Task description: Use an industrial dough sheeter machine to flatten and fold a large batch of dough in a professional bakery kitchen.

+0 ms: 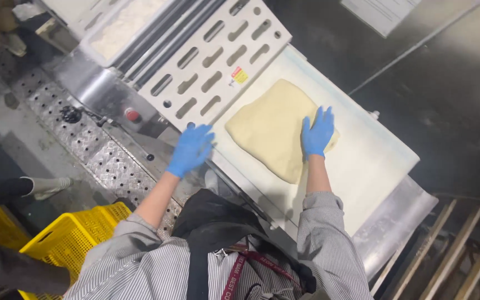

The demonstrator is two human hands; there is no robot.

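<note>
Head view, looking down on dough sheeter. Pale yellow dough slab (270, 130) lying flat on white conveyor belt (362, 161), near the belt's end next to the slotted white guard (215, 53); slab's far corner just short of the guard's edge.

Right hand (317, 132), blue-gloved, spread flat with fingers wide, pressing on slab's near right corner. Holding nothing, only resting on dough.

Left hand (190, 150), blue-gloved, fingers open and slightly curled, at belt's left edge beside the guard's near corner, close to the machine's side panel. Cannot tell whether touching metal or hovering. Empty.

Red button (133, 114) on side panel, left of guard. Yellow crate (68, 239) on floor at lower left. Lanyard (237, 275) and dark apron strap hanging at chest, over belt's near edge.

Risks, judged:
- Slab sitting skewed to belt edges; likely to enter crooked and fold or bunch at guard.
- Right-hand fingertips pointed toward guard; pinch hazard if carried along with dough.
- Loose lanyard near belt's near edge; snag possible.
- One-sided pressure on corner; uneven thickness or tearing probable.
</note>
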